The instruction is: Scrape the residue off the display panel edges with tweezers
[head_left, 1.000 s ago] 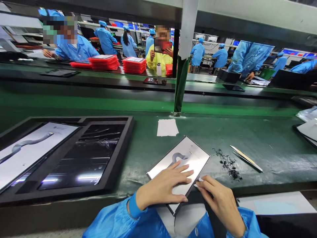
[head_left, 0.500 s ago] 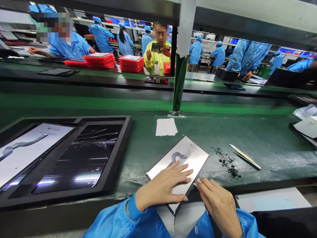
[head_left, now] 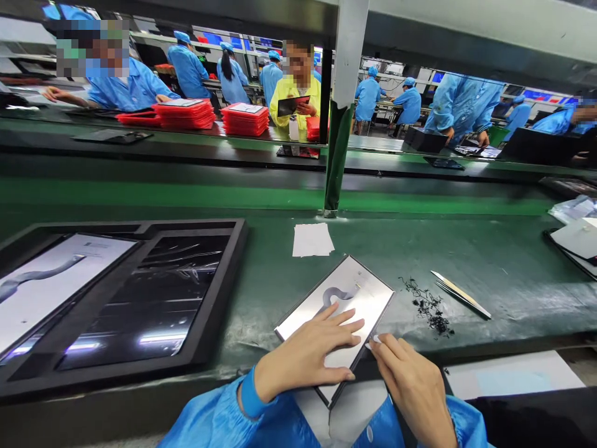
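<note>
A silvery rectangular panel (head_left: 373, 294) with a dark rim and a curved grey ribbon lies tilted at the bench's front edge. My left hand (head_left: 314, 351) rests flat on it, fingers spread, holding nothing. Beside the panel's right edge, my right hand (head_left: 413, 379) pinches a small white piece (head_left: 374, 340) against that edge; most of the piece is hidden by the fingers. Black shavings (head_left: 431, 308) are scattered to the right of the panel, near tweezers (head_left: 461, 294). White paper slips (head_left: 312, 240) lie behind the panel.
A black tray (head_left: 236, 261) at left holds another silvery panel (head_left: 56, 274) and a glossy dark sheet (head_left: 153, 298). A post (head_left: 339, 155) rises behind the slips. Beyond are red stacked trays (head_left: 245, 120) and people in blue and yellow. White sheets (head_left: 517, 373) lie at lower right.
My right hand has shifted very slightly along the panel's edge. My left hand and the panel stay in place. Across the bench, the person in yellow has tilted a dark panel.
</note>
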A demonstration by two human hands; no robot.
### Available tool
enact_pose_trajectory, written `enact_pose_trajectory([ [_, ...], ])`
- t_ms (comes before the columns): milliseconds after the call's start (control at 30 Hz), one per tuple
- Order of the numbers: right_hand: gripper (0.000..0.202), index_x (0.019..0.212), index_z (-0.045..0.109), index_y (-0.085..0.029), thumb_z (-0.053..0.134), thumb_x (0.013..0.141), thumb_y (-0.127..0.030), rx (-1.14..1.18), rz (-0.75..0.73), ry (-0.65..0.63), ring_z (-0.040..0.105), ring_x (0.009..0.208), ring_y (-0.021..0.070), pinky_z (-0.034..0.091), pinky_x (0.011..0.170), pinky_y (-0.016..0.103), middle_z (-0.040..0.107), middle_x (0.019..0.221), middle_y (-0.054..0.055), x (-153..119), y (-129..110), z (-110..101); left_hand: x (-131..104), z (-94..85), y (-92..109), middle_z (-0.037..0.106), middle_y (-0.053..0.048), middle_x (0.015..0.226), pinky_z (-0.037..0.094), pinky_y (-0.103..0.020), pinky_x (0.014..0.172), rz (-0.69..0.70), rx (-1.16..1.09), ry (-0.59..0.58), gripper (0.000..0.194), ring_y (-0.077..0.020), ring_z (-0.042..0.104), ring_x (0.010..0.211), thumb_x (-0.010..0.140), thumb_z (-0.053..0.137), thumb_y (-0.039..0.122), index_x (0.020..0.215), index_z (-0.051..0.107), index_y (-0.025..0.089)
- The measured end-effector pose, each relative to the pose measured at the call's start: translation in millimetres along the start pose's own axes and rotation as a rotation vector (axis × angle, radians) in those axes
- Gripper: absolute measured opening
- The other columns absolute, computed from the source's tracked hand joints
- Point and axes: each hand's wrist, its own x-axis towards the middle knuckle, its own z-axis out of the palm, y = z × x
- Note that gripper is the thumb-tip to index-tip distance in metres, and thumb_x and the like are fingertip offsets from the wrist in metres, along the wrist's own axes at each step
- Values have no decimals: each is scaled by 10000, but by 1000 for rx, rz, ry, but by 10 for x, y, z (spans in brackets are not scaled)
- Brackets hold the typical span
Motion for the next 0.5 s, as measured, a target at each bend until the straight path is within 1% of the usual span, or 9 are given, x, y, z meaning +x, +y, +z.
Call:
enact_pose_trajectory([
  [67, 442, 931, 669, -193, 251, 1066, -147, -46, -51, 8, 644, 658, 155, 450, 587, 276, 743, 873, 49, -1, 0, -4, 1, 4, -4, 546, -101, 1473, 189, -535, 1237, -5, 2, -5, 459, -326, 380, 1448, 872, 717, 447, 1257, 635, 211],
  [133, 449, 935, 669, -193, 242, 1070, -150, -28, -70, -2, 647, 667, 157, 451, 592, 274, 742, 866, 49, 9, 19, -11, 5, 5, -6, 541, -102, 1477, 200, -539, 1234, -10, 8, -14, 452, -328, 378, 1449, 869, 725, 439, 1248, 639, 208],
  [267, 416, 890, 646, -227, 284, 1091, -265, 185, 8, -82, 666, 672, 129, 456, 578, 221, 711, 832, 16, 40, 83, -27, 13, 1, -3, 539, -101, 1478, 210, -537, 1233, -7, 15, -18, 443, -330, 387, 1443, 868, 728, 452, 1230, 645, 209],
  [333, 403, 905, 641, -236, 291, 1093, -306, 259, 61, -91, 678, 683, 118, 465, 589, 197, 700, 832, 12, 43, 93, -27, 14, 2, 0, 543, -101, 1476, 207, -536, 1234, -7, 20, -19, 444, -327, 381, 1447, 875, 719, 460, 1230, 642, 206],
  [400, 399, 927, 641, -237, 285, 1093, -306, 246, 92, -72, 683, 681, 120, 472, 595, 192, 697, 832, 16, 34, 73, -21, 13, 7, 1, 544, -105, 1475, 203, -538, 1234, -11, 28, -22, 450, -325, 371, 1452, 879, 714, 461, 1234, 637, 197],
  [500, 403, 930, 643, -231, 274, 1088, -271, 154, 101, -38, 675, 655, 129, 469, 573, 205, 698, 822, 20, 17, 3, -12, 10, 15, 0, 540, -118, 1475, 203, -549, 1232, -13, 42, -32, 466, -333, 365, 1453, 877, 717, 457, 1239, 630, 176],
])
